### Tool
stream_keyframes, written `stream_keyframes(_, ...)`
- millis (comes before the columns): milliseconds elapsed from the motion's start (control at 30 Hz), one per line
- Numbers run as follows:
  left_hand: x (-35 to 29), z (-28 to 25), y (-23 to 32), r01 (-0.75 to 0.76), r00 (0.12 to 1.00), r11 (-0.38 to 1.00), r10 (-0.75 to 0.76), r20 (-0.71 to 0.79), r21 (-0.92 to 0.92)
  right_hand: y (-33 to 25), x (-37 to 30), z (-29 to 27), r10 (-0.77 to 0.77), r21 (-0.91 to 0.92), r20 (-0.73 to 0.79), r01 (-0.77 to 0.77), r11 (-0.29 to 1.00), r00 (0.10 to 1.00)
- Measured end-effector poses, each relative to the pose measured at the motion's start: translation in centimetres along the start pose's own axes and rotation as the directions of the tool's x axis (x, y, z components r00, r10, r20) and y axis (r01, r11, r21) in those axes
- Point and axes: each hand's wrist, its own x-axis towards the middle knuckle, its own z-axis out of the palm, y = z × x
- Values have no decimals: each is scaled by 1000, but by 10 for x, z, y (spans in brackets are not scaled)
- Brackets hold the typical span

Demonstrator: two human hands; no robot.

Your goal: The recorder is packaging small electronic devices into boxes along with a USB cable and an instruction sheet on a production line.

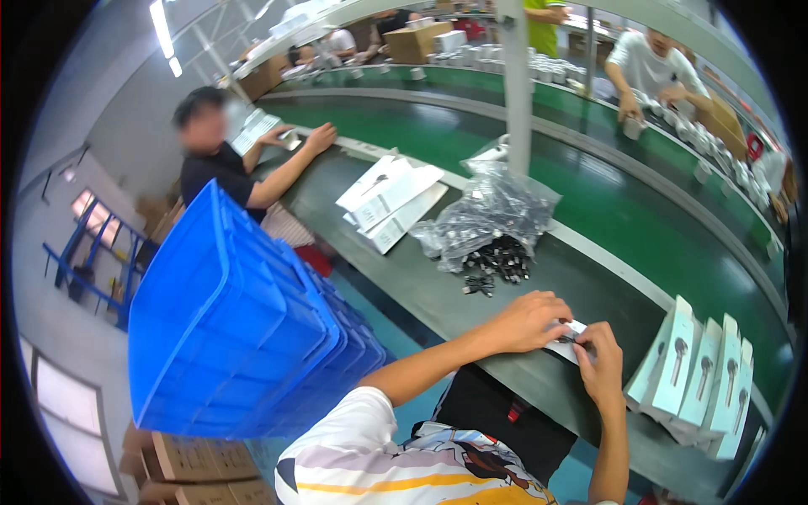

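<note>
Close to the near edge of the bench, both my hands work over a small white box or insert [577, 326]. My left hand [528, 322] holds it from the left, fingers curled over its far edge. A small black cable [568, 339] lies on the white piece, and my right hand [601, 358] pinches it from the right. The fingers partly hide both things. Beyond my left hand, a pile of black cables [502, 258] spills from a clear plastic bag [497, 206].
Pale green printed boxes [690, 379] stand in a row at the right. White flat boxes [391, 198] lie farther left on the bench [454, 311]. Blue crates [227, 337] stand left of me. Beyond runs a green conveyor [581, 177]; co-workers [220, 160] handle items around it.
</note>
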Motion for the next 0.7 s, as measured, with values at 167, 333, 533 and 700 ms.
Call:
stream_keyframes(167,2,-14,24,9,982,997,-23,186,75,-5,-1,1,-20,19,47,19,1000,999)
stream_keyframes(333,-3,-4,18,181,954,976,-145,264,-119,-4,-3,-4,-2,54,106,-4,999,994)
stream_keyframes(533,-5,-6,16,282,942,934,-226,249,-220,5,-11,-3,402,456,120,-410,790,908)
stream_keyframes(700,-6,-1,17,289,946,885,-205,251,-365,13,-16,2,451,658,96,-397,641,888)
